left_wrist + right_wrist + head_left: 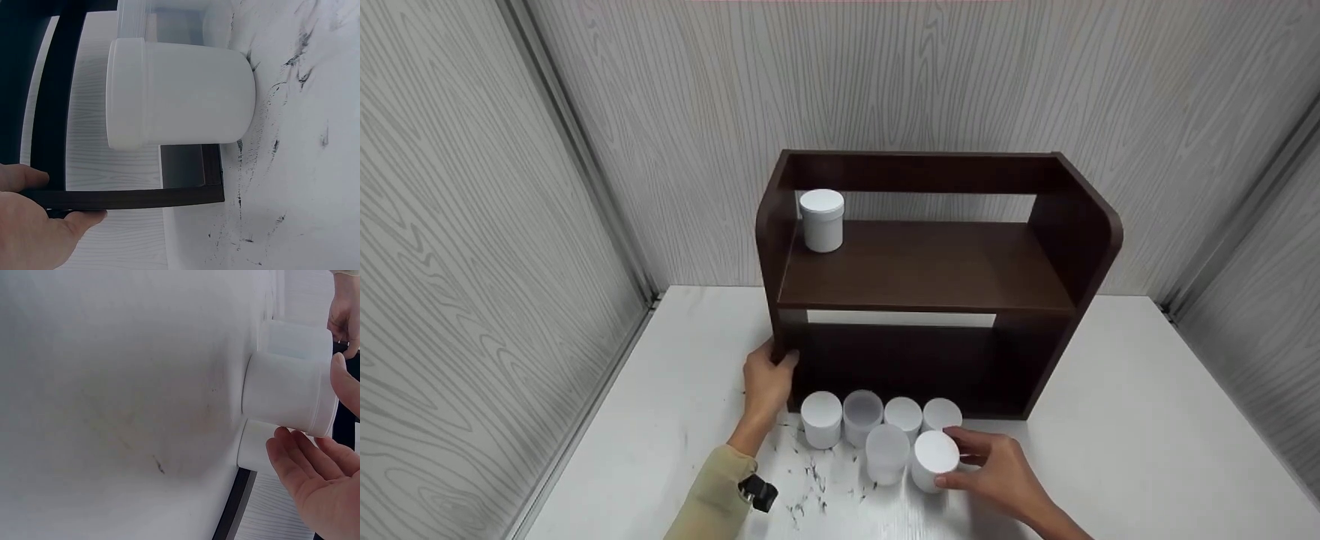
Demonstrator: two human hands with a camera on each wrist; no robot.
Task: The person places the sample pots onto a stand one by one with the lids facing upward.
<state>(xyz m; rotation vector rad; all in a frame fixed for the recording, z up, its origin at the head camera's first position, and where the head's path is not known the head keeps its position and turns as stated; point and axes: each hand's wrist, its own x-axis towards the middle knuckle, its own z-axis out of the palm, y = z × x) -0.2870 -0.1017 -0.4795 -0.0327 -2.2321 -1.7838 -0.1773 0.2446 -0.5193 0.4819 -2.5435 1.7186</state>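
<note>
My left hand [769, 386] grips the lower left side panel of a dark brown two-tier shelf [922, 266], thumb on the inner side; the left wrist view shows thumb and fingers on either side of the panel. My right hand [997, 469] holds a white lidded jar [936, 454] between thumb and fingers, at the front of a group of jars. Left of it stands a translucent jar [886, 454]. Behind are a white jar [821, 420], a greyish translucent jar [862, 418] and two more pale jars, the right one [943, 414] partly hidden.
Another white lidded jar [823, 221] stands at the left end of the shelf's upper tier. Dark scuff marks streak the white table [660, 420] before the shelf. Grey wood-grain panels [915, 75] enclose the back and both sides.
</note>
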